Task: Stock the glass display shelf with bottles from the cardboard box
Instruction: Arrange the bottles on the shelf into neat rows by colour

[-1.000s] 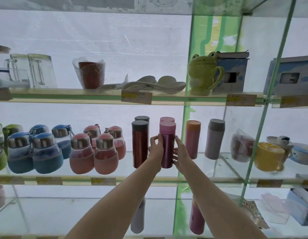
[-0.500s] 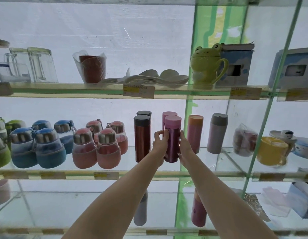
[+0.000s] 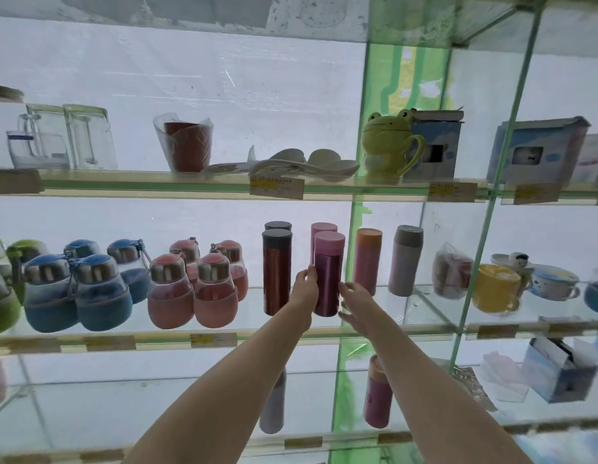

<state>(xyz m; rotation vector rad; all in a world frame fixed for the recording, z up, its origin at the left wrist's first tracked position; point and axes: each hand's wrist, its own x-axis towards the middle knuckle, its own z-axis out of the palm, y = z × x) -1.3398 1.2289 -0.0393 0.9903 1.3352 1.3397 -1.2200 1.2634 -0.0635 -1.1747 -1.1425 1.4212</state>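
Observation:
A magenta bottle with a pink cap [image 3: 328, 276] stands upright on the middle glass shelf [image 3: 250, 318], in front of a second pink-capped bottle [image 3: 322, 228]. My left hand [image 3: 304, 289] holds its left side with curled fingers. On the other side, my right hand [image 3: 356, 303] hovers with spread fingers, slightly blurred and just off the bottle. A dark red bottle with a black cap [image 3: 276, 272] stands to the left. To the right are an orange-capped pink bottle [image 3: 368, 259] and a grey-capped bottle [image 3: 404, 262]. The cardboard box is out of view.
Round pink bottles [image 3: 193, 289] and blue bottles [image 3: 73, 293] fill the shelf's left part. A yellow mug [image 3: 495, 289] sits past the glass divider [image 3: 491, 202]. Above, the upper shelf holds a frog mug [image 3: 388, 142] and glass jars [image 3: 63, 139]. Two bottles [image 3: 378, 393] stand on the shelf below.
My right hand has come off the magenta bottle's right side and spread its fingers. The left hand stays against the bottle, which stands in the same spot.

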